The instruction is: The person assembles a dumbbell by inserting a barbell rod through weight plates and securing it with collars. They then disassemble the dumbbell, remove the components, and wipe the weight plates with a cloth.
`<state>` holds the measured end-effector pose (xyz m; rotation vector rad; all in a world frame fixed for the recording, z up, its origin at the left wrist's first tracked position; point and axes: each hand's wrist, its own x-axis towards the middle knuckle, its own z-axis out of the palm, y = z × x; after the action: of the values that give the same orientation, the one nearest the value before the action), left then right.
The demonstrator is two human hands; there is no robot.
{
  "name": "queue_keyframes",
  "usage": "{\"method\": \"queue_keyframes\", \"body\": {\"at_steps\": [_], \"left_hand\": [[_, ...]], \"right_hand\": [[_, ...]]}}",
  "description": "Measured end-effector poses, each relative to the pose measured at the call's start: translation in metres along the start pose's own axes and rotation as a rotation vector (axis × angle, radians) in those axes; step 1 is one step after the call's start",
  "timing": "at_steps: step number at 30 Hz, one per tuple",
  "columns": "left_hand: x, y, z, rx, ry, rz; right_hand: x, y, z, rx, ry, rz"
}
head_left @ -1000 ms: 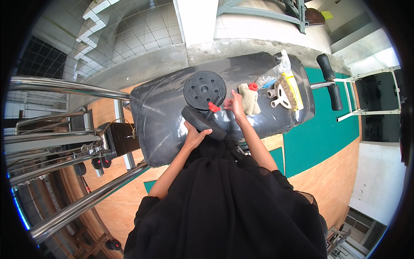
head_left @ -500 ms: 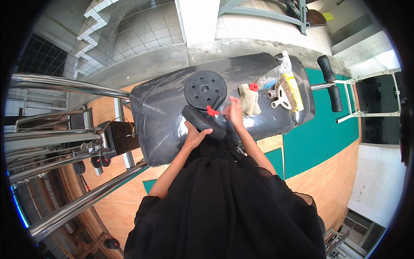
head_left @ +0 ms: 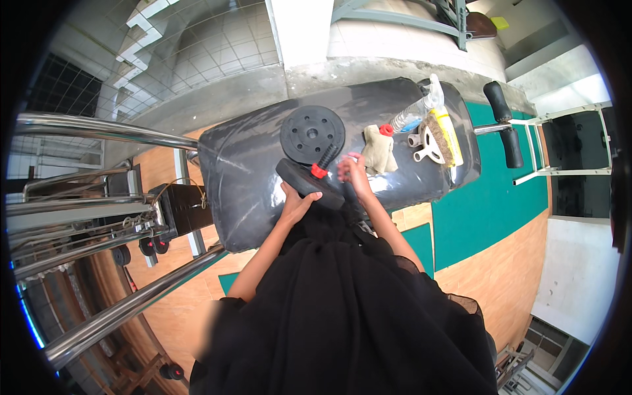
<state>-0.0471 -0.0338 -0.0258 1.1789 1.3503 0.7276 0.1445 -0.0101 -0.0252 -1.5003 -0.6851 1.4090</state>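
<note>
My left hand [head_left: 296, 203] was closed around the near edge of a black weight plate [head_left: 307, 183], which stood tilted on the black padded bench [head_left: 247, 178], near its front edge. My right hand [head_left: 352, 172] was half open just right of it, the fingers spread beside the red collar [head_left: 318, 171] of the bar; I could not tell if it touched. A second black plate [head_left: 312, 133] lay flat farther away. To the right lay a beige cloth [head_left: 379, 149], a spray bottle [head_left: 415, 113] and a brush [head_left: 442, 137].
</note>
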Motion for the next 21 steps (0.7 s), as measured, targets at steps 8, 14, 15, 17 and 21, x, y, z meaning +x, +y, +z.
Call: {"method": "queue_keyframes", "body": {"at_steps": [8, 14, 15, 17, 21], "left_hand": [[0.002, 0.001, -0.002, 0.001, 0.008, -0.025], [-0.001, 0.006, -0.001, -0.011, 0.016, -0.019], [-0.002, 0.007, -0.002, -0.01, 0.01, -0.027], [-0.001, 0.002, -0.002, -0.007, 0.016, -0.014], [0.004, 0.0, -0.002, 0.007, -0.003, -0.03]], "right_hand": [[-0.013, -0.024, 0.008, -0.13, -0.139, 0.116], [-0.007, -0.024, 0.028, -0.21, -0.215, 0.083], [-0.009, -0.033, 0.027, -0.349, -0.233, 0.106], [-0.007, -0.038, 0.022, -0.338, -0.272, 0.177], [0.006, -0.005, 0.007, -0.202, -0.332, -0.044]]}}
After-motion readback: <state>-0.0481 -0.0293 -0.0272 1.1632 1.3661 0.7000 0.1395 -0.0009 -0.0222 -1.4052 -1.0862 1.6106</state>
